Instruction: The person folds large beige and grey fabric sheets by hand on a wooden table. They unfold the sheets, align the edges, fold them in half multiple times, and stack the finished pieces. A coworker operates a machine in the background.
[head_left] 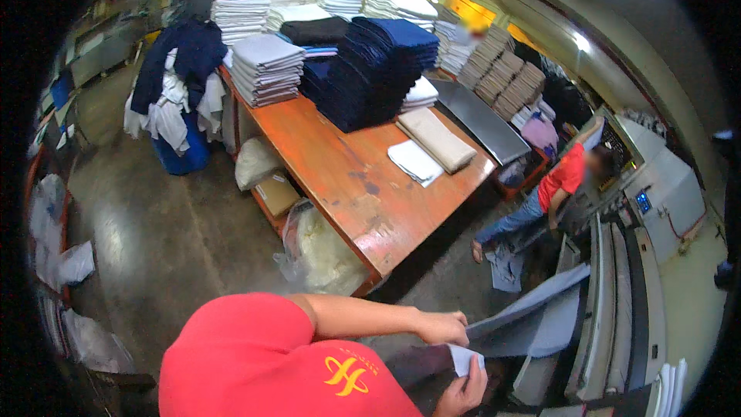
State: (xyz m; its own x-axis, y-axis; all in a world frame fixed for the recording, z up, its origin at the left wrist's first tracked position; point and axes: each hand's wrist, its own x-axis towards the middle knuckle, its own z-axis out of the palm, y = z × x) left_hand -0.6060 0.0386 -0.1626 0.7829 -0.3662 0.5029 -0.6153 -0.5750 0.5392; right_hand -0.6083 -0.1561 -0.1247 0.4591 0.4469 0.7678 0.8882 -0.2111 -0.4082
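A pale grey-white cloth (544,328) stretches from my hands to the rollers of a large machine on the right. My left hand (442,327) is closed on the cloth's upper edge, with the arm reaching across in front of me. Lower down, my right hand (465,392) pinches a folded white corner (465,360) between thumb and fingers. The two hands are a short way apart. Part of the cloth beneath them lies in shadow, so I cannot make out its lower edge.
The long machine (617,301) stands at right, where another person (562,179) in red bends beside it. Ahead is an orange-topped table (355,193) bearing stacks of white linen (266,69) and navy linen (370,73). A blue bin (181,147) overflows with cloth at left.
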